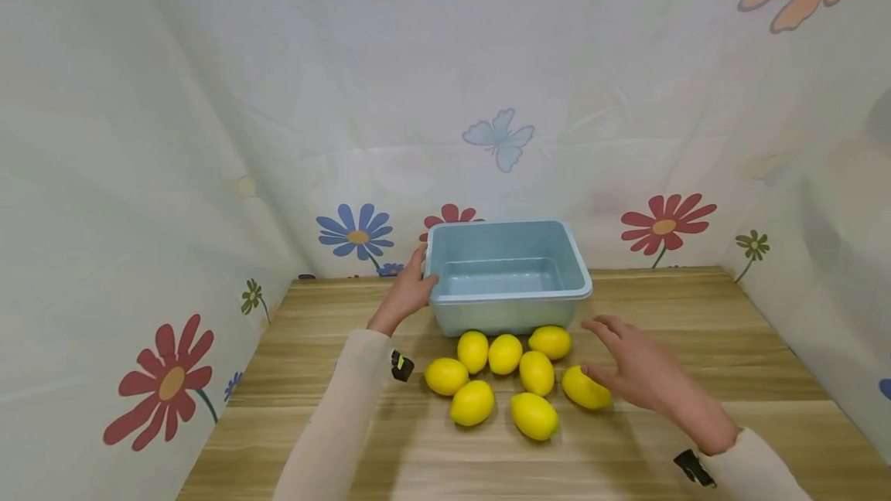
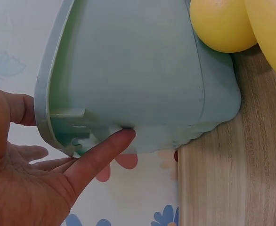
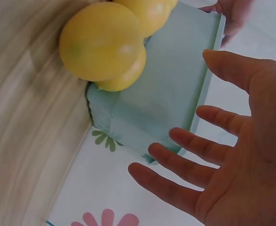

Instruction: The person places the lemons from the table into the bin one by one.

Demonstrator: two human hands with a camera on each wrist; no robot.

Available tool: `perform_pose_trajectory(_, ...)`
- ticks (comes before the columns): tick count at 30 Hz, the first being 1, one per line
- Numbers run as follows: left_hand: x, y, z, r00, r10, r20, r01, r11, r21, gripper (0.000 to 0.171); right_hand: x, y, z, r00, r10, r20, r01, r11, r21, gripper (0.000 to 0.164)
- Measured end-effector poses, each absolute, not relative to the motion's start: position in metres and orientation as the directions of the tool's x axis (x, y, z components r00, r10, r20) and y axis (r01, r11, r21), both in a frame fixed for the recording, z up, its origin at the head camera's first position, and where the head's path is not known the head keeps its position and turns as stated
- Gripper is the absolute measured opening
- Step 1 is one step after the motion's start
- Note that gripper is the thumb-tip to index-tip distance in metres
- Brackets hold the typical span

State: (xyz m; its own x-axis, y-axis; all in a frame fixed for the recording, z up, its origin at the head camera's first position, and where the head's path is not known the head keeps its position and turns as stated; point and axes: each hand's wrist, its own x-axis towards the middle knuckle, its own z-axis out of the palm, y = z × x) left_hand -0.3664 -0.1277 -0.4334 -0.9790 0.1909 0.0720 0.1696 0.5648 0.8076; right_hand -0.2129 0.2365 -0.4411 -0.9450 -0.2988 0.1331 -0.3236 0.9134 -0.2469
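A light blue plastic basin [image 1: 511, 315] stands upright at the back of the wooden table, and no contents show inside. My left hand [image 1: 407, 292] holds its left end, the thumb at the rim and the index finger against the outer wall [image 2: 142, 80]. Several yellow lemons [image 1: 504, 354] lie loose in front of the basin. My right hand [image 1: 643, 366] is above the table beside the rightmost lemon [image 1: 587, 389], partly covering it from the head camera. In the right wrist view its fingers [image 3: 190, 165] are spread and hold nothing.
Wood-grain table [image 1: 696, 315] extends to both sides of the basin. A pale fabric backdrop [image 1: 390, 99] printed with flowers and butterflies closes off the back and both sides. Each wrist wears a small black strap buckle [image 1: 401, 366].
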Motion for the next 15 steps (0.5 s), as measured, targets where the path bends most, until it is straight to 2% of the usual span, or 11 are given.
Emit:
perform_pose_trajectory(8, -0.373, -0.131, -0.436, -0.982, 0.181, -0.063, 0.026, 0.454, 0.891, 0.064, -0.215, 0.232, -0.462, -0.949, -0.315, -0.004, -0.305, 0.922, -0.238, 0.069)
perform_pose_trajectory(15, -0.376, -0.133, -0.436, -0.981, 0.177, -0.083, 0.002, 0.436, 0.900, 0.060, -0.214, 0.228, -0.472, -0.947, -0.311, -0.084, -0.275, 0.916, -0.292, 0.064)
